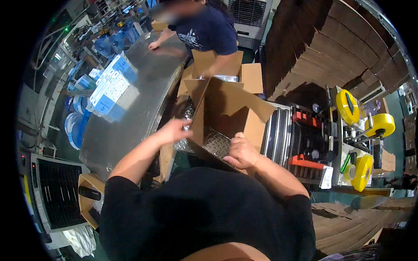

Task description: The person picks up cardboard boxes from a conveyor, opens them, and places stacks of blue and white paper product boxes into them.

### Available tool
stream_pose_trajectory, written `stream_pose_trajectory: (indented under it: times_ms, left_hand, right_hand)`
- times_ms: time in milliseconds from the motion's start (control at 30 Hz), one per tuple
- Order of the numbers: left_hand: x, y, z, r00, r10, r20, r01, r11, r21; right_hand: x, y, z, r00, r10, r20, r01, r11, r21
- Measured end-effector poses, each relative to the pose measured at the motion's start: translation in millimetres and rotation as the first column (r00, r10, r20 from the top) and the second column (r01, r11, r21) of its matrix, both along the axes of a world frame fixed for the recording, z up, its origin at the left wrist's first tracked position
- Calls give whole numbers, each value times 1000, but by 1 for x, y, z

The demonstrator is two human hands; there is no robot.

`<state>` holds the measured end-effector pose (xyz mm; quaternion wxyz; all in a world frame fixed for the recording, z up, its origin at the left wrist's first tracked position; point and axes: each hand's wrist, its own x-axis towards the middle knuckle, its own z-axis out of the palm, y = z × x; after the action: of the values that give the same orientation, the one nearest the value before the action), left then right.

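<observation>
An open cardboard box (226,102) stands tilted in front of me with its flaps up. Through it shows a patch of metal diamond plate (217,143). My right hand (241,151) is closed on the near right edge of this box, thumb inside it. At the box's left side is my left hand (174,131), its fingers apart and pointing toward the cardboard wall; whether they touch it I cannot tell. Just beyond, a second open cardboard box (251,77) holds something pale, and a co-worker's arm reaches into it.
A grey worktable (146,87) on the left bears stacks of blue-and-white cartons (114,89). To the right are a roller conveyor (275,137), a taping machine with red parts (307,162) and yellow tape rolls (348,107). Flattened cardboard (335,43) is piled behind. A co-worker (209,30) stands across.
</observation>
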<state>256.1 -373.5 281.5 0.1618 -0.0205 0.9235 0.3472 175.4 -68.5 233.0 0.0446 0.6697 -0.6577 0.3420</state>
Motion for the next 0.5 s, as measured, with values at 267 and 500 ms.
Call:
stream_pose_trajectory:
  times_ms: [267, 500]
  left_hand:
    - [7, 33, -39, 577, -656, 487, 758, 652, -20]
    - [-19, 64, -90, 875, -395, -280, 286, 889, -359]
  right_hand:
    - [1, -19, -59, 987, 159, -33, -149, 968, 200]
    - [-57, 56, -14, 612, -708, -352, 789, 578, 208]
